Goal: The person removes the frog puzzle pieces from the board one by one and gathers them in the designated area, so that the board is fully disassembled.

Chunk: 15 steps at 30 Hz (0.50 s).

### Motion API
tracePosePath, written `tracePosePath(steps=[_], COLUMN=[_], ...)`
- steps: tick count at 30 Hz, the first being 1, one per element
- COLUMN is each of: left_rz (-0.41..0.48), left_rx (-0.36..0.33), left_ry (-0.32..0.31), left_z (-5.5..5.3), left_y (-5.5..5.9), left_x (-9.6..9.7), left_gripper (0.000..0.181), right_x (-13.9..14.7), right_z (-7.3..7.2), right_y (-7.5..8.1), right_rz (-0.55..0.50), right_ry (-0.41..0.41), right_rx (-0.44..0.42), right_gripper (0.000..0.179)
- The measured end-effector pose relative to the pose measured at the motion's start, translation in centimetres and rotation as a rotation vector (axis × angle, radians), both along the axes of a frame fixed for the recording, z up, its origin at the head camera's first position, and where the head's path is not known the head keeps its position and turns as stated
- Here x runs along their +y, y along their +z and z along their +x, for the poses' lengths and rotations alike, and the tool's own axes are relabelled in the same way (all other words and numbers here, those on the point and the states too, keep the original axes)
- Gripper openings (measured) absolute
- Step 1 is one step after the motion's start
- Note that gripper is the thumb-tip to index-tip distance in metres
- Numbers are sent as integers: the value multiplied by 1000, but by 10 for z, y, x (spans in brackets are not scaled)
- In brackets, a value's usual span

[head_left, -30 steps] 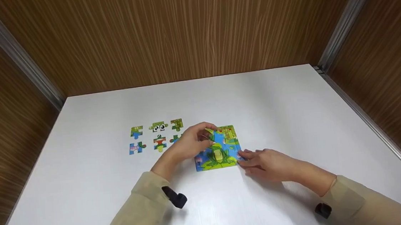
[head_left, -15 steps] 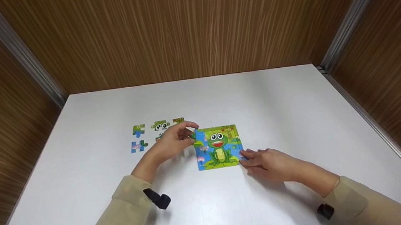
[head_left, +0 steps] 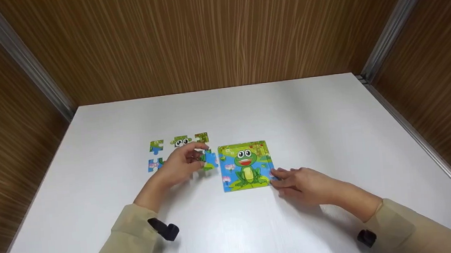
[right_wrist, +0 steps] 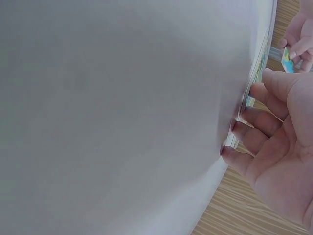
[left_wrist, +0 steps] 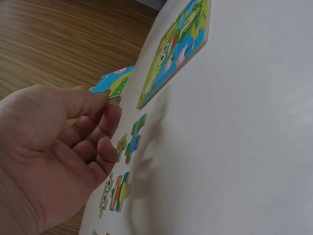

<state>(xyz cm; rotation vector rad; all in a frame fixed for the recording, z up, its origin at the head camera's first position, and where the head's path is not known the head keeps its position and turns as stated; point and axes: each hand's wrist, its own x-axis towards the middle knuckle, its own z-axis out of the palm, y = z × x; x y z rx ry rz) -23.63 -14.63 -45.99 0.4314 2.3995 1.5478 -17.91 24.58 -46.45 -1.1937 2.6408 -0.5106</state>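
Note:
My left hand [head_left: 178, 166] pinches a blue and green jigsaw piece [head_left: 211, 160] between thumb and fingers, just left of the puzzle board. In the left wrist view that piece [left_wrist: 113, 81] is raised off the table. The square puzzle board [head_left: 229, 180] shows a green frog with big eyes on a lily pad. At its right edge, the fingertips of my right hand [head_left: 308, 186] touch the board near the lower corner. Loose pieces lie to the left: a frog-eyes piece [head_left: 181, 141], a flower piece [head_left: 154, 164] and others, some hidden by my left hand.
A green and blue piece [head_left: 156, 146] and a green-brown piece [head_left: 202, 137] lie in the back row. The white table [head_left: 289, 117] meets a wood-grain panel [head_left: 210, 35] at the back, with more panels at both sides.
My left hand has carried the pinched piece leftward from over the board to beside it, uncovering the frog's face. The right hand stays at the board's right edge.

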Motion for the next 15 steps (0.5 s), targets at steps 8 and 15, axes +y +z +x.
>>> tracePosePath(steps=[8,15], left_rz=[-51,-103], left_rx=[3,-31], left_ry=[-9,17], left_z=[4,10], left_y=[-9,-16], left_x=[-12,-15], left_gripper=[41,40], right_x=[1,0], right_z=[0,0], right_y=[0,0], right_rz=[9,6], right_ry=[-18,-9], right_rx=[-14,-4], right_gripper=[41,41])
